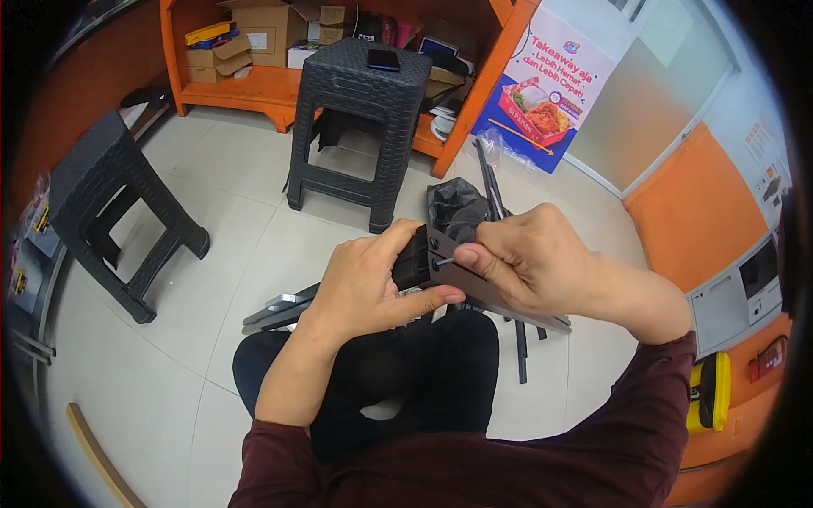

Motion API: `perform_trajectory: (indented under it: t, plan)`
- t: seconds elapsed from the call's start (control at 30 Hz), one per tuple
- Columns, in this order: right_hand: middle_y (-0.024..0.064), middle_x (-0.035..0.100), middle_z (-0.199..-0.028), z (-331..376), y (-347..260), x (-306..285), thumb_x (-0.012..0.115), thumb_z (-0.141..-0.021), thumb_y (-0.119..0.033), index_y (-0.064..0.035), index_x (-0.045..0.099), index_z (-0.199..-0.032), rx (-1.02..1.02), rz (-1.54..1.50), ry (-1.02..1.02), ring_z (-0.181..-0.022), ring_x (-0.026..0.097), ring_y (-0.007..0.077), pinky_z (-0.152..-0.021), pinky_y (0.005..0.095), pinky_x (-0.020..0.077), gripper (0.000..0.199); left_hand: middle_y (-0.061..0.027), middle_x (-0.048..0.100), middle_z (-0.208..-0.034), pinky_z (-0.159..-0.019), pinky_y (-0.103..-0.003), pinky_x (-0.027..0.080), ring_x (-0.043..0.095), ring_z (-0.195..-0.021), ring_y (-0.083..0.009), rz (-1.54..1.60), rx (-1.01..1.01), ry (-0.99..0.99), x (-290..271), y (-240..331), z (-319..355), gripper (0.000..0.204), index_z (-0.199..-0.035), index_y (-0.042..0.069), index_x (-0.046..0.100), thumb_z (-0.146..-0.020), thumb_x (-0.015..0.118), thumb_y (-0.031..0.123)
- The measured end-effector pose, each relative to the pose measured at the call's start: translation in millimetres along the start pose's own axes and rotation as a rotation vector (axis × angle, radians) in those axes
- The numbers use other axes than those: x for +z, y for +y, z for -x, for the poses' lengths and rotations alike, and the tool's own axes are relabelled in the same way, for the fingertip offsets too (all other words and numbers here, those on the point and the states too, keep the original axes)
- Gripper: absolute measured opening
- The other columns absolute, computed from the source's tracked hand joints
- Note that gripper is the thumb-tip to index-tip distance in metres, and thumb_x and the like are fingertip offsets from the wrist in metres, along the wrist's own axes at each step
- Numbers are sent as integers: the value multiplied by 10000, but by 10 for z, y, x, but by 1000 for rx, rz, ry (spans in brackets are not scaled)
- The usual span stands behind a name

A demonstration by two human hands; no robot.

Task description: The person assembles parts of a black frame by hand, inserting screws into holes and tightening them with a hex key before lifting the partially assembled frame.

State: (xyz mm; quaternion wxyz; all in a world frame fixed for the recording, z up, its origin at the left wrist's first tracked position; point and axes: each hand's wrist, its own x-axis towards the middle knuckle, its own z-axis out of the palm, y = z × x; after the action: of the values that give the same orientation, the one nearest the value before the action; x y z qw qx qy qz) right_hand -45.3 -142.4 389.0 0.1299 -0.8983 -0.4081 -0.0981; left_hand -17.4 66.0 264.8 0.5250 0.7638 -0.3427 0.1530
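My left hand [360, 284] is wrapped around the black block-like end [412, 264] of a dark, flat bar [487, 290], held above my lap. Round holes show on the end face near my fingers. With thumb and fingers pinched, my right hand [542, 258] grips a thin metal rod [444, 263]. Its tip meets the bar's end beside one hole. Whether the rod is a hex key or a screw I cannot tell, since most of it is inside my hand. Other dark metal bars [279, 313] lie across behind my left wrist, partly hidden.
A black plastic stool [339, 182] ahead carries a phone [383, 59]; another stool [93, 169] stands left. Beyond my right hand are a crumpled black bag [457, 207] and thin dark tubes [489, 173]. An orange shelf [275, 89] holds cardboard boxes; a poster [542, 93] leans nearby.
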Motion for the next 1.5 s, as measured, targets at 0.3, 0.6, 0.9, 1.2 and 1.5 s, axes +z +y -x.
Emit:
perform_trajectory:
  t: [0.3,0.6,0.9,1.2,1.5]
  plan:
    - [168,473,-461,-127,-181,-55,625,-1012,-253,-25,564,-571,279,-227,-174,-403,496,355,-435,426,384,501,-98,683,-795,-659,-326,511,704,-710,-286,1,-62,-43,-48,18,44,706,-1117,58,626,-669,915,522]
    - [122,575,-754,-120,11,126,738,-879,-62,-17,654,-828,-77,-202,10,-639,588,316,-546,395,452,108,-108,722,-816,-650,-372,548,730,-730,-326,64,-45,-3,-55,-291,227,707,-1126,94,627,-706,855,615]
    - [84,588,-855,-227,288,258,757,-767,9,-5,731,-1059,-327,59,25,-735,572,246,-622,348,460,294,-81,678,-723,-584,-343,504,680,-605,-261,72,-6,-11,-51,-337,235,758,-1167,88,621,-710,840,651]
    - [73,559,-828,-257,279,273,743,-685,9,15,726,-1041,-411,167,-5,-713,539,225,-594,336,429,356,-70,694,-768,-576,-330,494,654,-552,-245,83,53,55,-3,-378,242,800,-1245,156,578,-710,809,704]
    - [65,578,-817,-265,263,266,752,-681,6,23,731,-1016,-464,229,21,-694,542,206,-583,314,420,336,-58,691,-763,-565,-321,486,641,-531,-224,80,-15,-19,-30,-364,251,843,-1243,142,572,-690,804,734]
